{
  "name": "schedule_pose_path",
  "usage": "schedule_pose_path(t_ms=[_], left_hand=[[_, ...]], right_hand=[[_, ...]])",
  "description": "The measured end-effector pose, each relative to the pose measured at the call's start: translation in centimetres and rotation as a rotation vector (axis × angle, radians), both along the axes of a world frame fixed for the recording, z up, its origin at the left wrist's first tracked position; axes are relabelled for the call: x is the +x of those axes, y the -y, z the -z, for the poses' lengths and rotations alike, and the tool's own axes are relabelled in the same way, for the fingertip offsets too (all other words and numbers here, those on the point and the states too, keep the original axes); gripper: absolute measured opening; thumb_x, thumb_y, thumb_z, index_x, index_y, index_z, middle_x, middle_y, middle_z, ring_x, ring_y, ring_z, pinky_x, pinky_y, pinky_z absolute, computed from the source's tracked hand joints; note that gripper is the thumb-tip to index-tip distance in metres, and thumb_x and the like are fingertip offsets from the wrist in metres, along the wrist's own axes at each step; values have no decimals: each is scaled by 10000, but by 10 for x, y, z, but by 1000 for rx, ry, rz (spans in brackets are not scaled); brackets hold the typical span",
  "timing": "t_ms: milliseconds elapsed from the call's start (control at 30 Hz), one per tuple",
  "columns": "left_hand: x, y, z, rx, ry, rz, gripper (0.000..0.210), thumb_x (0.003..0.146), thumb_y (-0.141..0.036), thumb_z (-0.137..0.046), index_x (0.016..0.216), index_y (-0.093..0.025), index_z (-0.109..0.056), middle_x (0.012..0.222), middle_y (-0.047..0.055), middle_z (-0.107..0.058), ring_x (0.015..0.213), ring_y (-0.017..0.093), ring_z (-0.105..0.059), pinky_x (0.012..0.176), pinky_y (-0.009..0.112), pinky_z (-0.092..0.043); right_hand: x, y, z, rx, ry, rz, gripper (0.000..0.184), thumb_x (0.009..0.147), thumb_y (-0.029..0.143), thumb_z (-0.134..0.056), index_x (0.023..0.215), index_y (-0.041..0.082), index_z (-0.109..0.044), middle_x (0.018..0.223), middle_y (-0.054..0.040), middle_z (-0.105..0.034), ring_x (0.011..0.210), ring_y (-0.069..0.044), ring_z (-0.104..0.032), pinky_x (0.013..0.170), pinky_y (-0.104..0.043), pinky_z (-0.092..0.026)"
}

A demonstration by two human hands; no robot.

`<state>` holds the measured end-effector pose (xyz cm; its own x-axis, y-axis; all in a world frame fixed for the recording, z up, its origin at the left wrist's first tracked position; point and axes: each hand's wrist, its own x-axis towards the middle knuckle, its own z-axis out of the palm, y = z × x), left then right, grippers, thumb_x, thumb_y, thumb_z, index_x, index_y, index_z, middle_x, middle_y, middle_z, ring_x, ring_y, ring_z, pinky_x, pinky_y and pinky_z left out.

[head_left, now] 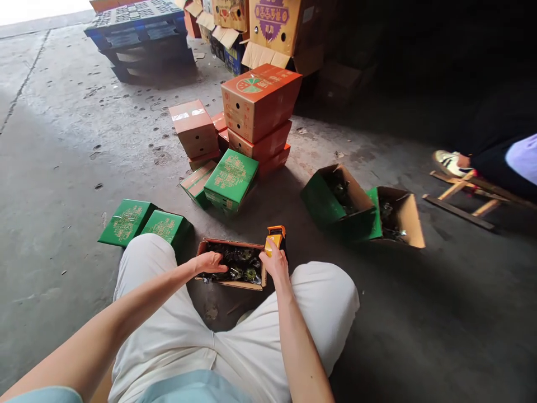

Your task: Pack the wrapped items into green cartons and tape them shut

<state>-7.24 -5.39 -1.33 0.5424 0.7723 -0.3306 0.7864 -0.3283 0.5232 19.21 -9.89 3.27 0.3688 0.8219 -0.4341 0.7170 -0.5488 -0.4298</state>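
Observation:
Between my knees stands an uncovered cardboard box (229,284) full of items in dark, shiny plastic wrap (237,256), with some green showing through. My left hand (211,262) reaches over the box's left side, fingers stretched out on the wrapped items. At the right end of the box, my right hand (276,262) is closed around an orange and black tape dispenser (273,244). The dispenser is held upright just beside the box rim.
Closed green boxes (126,221) lie left, and another green box (232,178) sits ahead by stacked red boxes (262,101). Two opened green boxes (335,196) hold dark-wrapped items. A person's foot (453,162) rests by a wooden stool (465,193). Blue pallets (138,33) stand behind.

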Motion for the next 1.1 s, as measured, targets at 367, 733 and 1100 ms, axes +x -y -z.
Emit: schedule_pose_path(t_ms=[367,733,1100], left_hand=[[37,-2,-50,-58,-302,192,298,952,-417,-515,1084,-263,-733,1031,87,-784,1007,284,-745,849,333,-533],[147,24,-29,-27,-336,442,214,785,-188,-749,987,-137,-800,980,210,-769,959,351,-756,819,401,-586],[44,17,-56,199,-139,-33,251,1017,-333,-517,1042,-240,-749,1053,79,-704,1023,235,-687,910,317,-506]], right_hand=[[-2,-1,-3,-18,12,3,631,930,315,-613,1554,304,-520,1096,-71,-680,1082,-212,-658,967,-263,-453],[0,-3,-2,-40,-1,-10,657,928,310,-602,1575,278,-495,1142,-86,-702,1149,-224,-642,991,-273,-451],[2,-4,3,-12,-59,12,665,922,306,-613,1576,324,-492,1186,-67,-693,1126,-215,-648,1004,-276,-448]])
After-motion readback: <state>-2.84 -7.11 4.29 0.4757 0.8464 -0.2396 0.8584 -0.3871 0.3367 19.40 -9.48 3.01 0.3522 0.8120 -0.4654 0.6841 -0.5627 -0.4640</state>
